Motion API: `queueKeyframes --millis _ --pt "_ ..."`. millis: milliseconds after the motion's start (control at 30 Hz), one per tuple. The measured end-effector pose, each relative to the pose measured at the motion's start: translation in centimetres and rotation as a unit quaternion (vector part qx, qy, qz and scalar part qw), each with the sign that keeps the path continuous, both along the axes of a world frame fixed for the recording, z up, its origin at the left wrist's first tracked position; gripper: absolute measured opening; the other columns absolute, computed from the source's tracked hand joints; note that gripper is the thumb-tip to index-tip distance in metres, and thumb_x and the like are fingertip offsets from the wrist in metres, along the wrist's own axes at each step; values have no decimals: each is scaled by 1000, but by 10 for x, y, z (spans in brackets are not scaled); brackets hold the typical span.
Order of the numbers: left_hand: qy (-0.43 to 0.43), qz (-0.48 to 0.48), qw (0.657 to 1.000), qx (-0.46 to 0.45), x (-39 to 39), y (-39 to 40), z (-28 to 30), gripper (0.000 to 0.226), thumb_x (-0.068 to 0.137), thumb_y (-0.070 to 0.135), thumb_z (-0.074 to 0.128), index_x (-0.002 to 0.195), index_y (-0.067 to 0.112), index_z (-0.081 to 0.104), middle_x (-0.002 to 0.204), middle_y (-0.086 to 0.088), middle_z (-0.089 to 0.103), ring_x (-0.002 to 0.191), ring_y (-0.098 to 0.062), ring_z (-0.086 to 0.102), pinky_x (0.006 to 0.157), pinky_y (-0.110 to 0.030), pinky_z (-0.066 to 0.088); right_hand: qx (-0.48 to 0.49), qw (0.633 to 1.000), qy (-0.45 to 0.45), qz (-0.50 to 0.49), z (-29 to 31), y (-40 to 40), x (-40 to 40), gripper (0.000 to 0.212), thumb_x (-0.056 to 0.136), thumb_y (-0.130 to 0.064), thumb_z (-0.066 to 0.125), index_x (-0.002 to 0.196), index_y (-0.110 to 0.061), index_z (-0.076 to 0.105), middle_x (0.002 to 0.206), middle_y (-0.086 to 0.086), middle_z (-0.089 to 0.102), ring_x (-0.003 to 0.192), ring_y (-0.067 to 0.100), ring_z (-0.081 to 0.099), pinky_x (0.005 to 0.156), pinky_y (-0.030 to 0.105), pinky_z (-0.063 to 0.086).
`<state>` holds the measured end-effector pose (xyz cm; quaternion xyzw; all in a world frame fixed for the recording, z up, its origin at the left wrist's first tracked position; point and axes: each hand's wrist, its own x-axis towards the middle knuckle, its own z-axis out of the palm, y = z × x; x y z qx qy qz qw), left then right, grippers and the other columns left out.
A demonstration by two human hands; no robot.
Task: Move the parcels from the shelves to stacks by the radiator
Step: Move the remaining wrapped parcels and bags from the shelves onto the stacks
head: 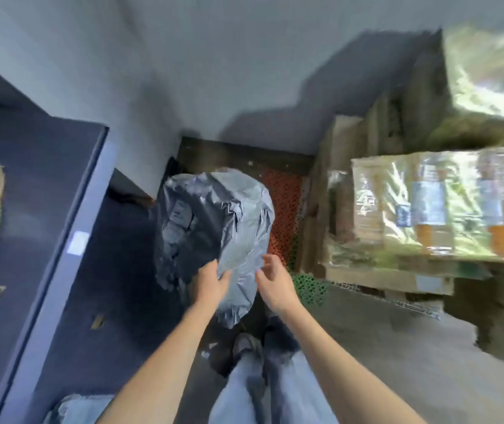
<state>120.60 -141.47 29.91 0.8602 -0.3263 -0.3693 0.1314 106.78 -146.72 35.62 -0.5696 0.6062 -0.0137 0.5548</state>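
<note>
Held in mid-air between the dark blue metal shelving unit (39, 191) and the stack of film-wrapped cardboard boxes (428, 206), the crumpled grey plastic mailing bag (214, 228), probably light, soft and slippery, is pinched at its lower end by the left hand (206, 284), while the right hand (275, 283) hovers loosely spread beside it, best cupping underneath.

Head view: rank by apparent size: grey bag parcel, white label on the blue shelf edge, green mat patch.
1. grey bag parcel, by far the largest, though it is nearest the camera, held in the left hand.
2. green mat patch.
3. white label, smallest.
</note>
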Motion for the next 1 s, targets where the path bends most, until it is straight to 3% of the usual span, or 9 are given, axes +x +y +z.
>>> queueKeyframes --millis 100,200,333,433,500,600,800,900,1000 --pt "-7 -46 996 -81 -38 -3 62 20 87 16 59 100 2 60 98 -19 66 94 -35 63 80 -44 50 -10 999 -30 -43 61 12 -33 57 92 -33 53 141 -15 30 115 3 54 95 15 55 81 21 40" --pt "-41 -97 979 -175 -63 -22 125 19 85 6 57 102 0 62 99 -20 65 94 -36 61 80 -45 49 -30 993 -23 -113 115 8 -87 57 92 -36 54 140 -13 34 108 2 59 99 17 57 82 21 42" --pt "-126 -176 941 -262 -98 -61 206 16 83 5 57 98 8 64 92 -11 65 91 -35 59 71 -40 47 -14 980 -33 -195 166 -14 -161 60 92 -44 51 139 -10 38 127 10 58 106 20 57 76 28 45" --pt "-127 -236 907 -324 -130 -85 250 23 81 2 57 102 7 65 95 -11 67 92 -35 60 73 -42 49 -27 960 -103 -259 198 -41 -195 68 89 -50 52 141 -10 36 135 11 53 110 20 57 66 19 46" --pt "-152 -294 872 -360 -158 -96 274 28 77 1 61 104 9 67 95 -9 69 89 -34 63 69 -39 50 -11 946 -167 -277 219 -59 -208 76 86 -58 51 145 -17 27 133 7 54 107 19 62 61 23 46" --pt "-174 -355 824 -405 -204 -114 299 38 70 0 67 105 13 69 92 -6 71 86 -30 66 67 -36 53 -11 918 -255 -303 237 -87 -229 74 82 -58 56 143 -29 24 117 0 61 97 17 66 68 31 50" --pt "-158 -396 826 -369 -281 -177 322 41 81 8 51 118 23 59 110 0 66 105 -25 58 81 -36 47 -18 839 -373 -396 250 -131 -288 93 55 -70 66 133 -24 42 125 5 62 75 15 73 61 31 54" --pt "-210 -418 834 -293 -311 -195 315 41 81 9 49 118 26 57 113 0 64 109 -24 56 85 -35 45 32 856 -338 -390 246 -143 -309 79 68 -63 66 127 -13 50 110 4 66 84 21 71 67 34 52" --pt "-298 -467 814 -174 -332 -202 297 41 86 9 50 123 25 52 123 -1 57 119 -24 47 92 -36 40 91 899 -230 -360 237 -156 -327 56 88 -42 59 131 -9 45 124 8 57 107 28 61 79 39 45"
